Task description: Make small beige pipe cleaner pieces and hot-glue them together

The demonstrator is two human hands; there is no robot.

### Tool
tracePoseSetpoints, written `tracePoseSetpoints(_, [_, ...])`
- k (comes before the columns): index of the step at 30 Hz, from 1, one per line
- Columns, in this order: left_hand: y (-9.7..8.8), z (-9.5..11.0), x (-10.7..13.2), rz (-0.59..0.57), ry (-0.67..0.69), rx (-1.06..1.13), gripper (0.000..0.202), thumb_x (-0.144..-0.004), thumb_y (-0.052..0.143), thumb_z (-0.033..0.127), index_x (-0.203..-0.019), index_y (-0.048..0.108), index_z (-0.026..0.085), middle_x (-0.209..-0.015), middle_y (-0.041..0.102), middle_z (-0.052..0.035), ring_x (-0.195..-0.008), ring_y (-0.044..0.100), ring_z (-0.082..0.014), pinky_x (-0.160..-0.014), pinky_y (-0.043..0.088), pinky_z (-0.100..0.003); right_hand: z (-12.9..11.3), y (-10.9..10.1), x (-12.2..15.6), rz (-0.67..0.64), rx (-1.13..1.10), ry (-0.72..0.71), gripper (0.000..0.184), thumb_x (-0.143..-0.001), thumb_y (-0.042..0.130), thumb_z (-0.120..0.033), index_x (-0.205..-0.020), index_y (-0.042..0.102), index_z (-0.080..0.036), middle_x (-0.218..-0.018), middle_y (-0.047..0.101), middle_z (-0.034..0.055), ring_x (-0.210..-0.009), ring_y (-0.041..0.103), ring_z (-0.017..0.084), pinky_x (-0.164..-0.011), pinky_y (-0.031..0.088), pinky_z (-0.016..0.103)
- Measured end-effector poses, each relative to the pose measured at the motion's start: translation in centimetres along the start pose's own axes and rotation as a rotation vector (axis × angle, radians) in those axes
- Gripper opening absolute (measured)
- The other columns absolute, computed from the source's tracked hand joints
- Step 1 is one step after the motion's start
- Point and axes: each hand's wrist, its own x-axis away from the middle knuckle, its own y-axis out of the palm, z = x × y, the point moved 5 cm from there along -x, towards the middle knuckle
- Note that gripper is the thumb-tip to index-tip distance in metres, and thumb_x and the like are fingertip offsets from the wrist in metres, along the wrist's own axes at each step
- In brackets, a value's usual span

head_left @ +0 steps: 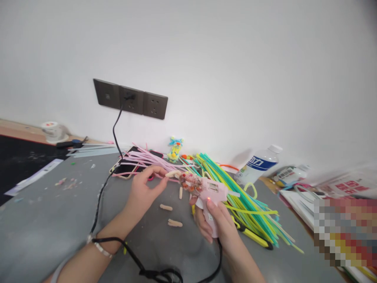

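Note:
A light pink hot glue gun [214, 190] is gripped by its handle in my right hand [222, 226], a small red light glowing on its side. Its nozzle end, crusted with messy brown and orange residue, points left. Between thumb and fingertips, my left hand [147, 188] pinches a short cream pipe cleaner piece [173, 173] right at the nozzle; whether the two touch I cannot tell. Similar short pieces lie on the grey table below: one cream piece [166, 207], a doubled piece [175, 223] and an upright-lying piece [180, 192].
Green and yellow pipe cleaners [250, 204] lie right, by a yellow utility knife [255, 237]. Pink pipe cleaners [150, 159] cover a dark phone [126, 167]. A blue-yellow figure [175, 149] and a bottle [257, 163] stand near the wall. The black cord [101, 192] loops past my left wrist.

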Motion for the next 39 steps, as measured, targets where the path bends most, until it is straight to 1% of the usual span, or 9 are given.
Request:
tracePoseSetpoints(5, [0.04, -0.04, -0.03, -0.004, -0.022, 0.015, 0.005, -0.082, 0.062, 0.017, -0.082, 0.067, 0.019, -0.079, 0.069, -0.0009, -0.073, 0.061, -0.0147, -0.07, 0.048, -0.024, -0.07, 0.02, 0.0, -0.005, 0.014, -0.005, 0.046, -0.089, 0.058, -0.059, -0.091, 0.06, -0.013, -0.043, 0.038, -0.0104, -0.03, 0.025, 0.003, -0.033, 0.02, 0.017])
tracePoseSetpoints(10, [0.01, 0.3, -0.01, -0.019, -0.004, 0.028, 0.005, -0.082, 0.062, 0.016, -0.083, 0.066, 0.019, -0.081, 0.07, -0.0015, -0.078, 0.064, -0.0155, -0.075, 0.051, -0.025, 0.01, 0.22, 0.05, -0.014, 0.025, 0.019, 0.048, -0.088, 0.059, -0.061, -0.091, 0.059, -0.013, -0.044, 0.038, -0.0103, -0.03, 0.026, 0.004, -0.033, 0.021, 0.018])
tracePoseSetpoints(15, [-0.02, 0.38, -0.04, -0.023, 0.002, 0.018, 0.005, -0.082, 0.062, 0.016, -0.082, 0.066, 0.019, -0.079, 0.07, -0.0016, -0.076, 0.064, -0.0157, -0.072, 0.051, -0.025, 0.03, 0.14, 0.07, -0.006, 0.039, 0.024, 0.048, -0.088, 0.059, -0.061, -0.09, 0.059, -0.013, -0.043, 0.038, -0.0107, -0.03, 0.027, 0.004, -0.033, 0.022, 0.017])
tracePoseSetpoints(20, [0.0, 0.25, 0.01, -0.025, 0.009, 0.029, 0.006, -0.082, 0.062, 0.014, -0.083, 0.066, 0.019, -0.081, 0.07, -0.0011, -0.078, 0.065, -0.0154, -0.075, 0.052, -0.025, -0.06, 0.08, 0.16, 0.011, 0.034, 0.02, 0.048, -0.087, 0.059, -0.061, -0.087, 0.058, -0.014, -0.044, 0.039, -0.0103, -0.03, 0.027, 0.003, -0.033, 0.022, 0.017])
tracePoseSetpoints(29, [-0.04, 0.18, 0.09, -0.019, 0.005, 0.046, 0.006, -0.083, 0.062, 0.015, -0.086, 0.066, 0.019, -0.085, 0.071, -0.0027, -0.084, 0.067, -0.0176, -0.08, 0.052, -0.028, 0.17, -0.28, -0.04, 0.009, 0.028, 0.016, 0.047, -0.089, 0.058, -0.059, -0.09, 0.06, -0.012, -0.041, 0.04, -0.0102, -0.028, 0.025, 0.003, -0.031, 0.02, 0.017])
tracePoseSetpoints(34, [-0.05, 0.31, -0.03, -0.016, 0.01, 0.046, 0.005, -0.083, 0.062, 0.017, -0.084, 0.066, 0.019, -0.084, 0.071, -0.0026, -0.084, 0.067, -0.018, -0.08, 0.053, -0.028, 0.07, -0.42, -0.06, 0.019, 0.049, 0.006, 0.047, -0.089, 0.057, -0.06, -0.087, 0.059, -0.013, -0.041, 0.04, -0.0101, -0.028, 0.026, 0.003, -0.032, 0.021, 0.017])
tracePoseSetpoints(39, [-0.17, 0.25, -0.01, -0.003, 0.008, 0.031, 0.005, -0.083, 0.062, 0.018, -0.084, 0.066, 0.019, -0.084, 0.071, -0.0026, -0.084, 0.068, -0.0183, -0.08, 0.053, -0.028, -0.15, -0.54, -0.04, 0.035, 0.082, -0.006, 0.047, -0.09, 0.055, -0.06, -0.088, 0.059, -0.013, -0.041, 0.04, -0.0098, -0.028, 0.027, 0.004, -0.032, 0.021, 0.017])
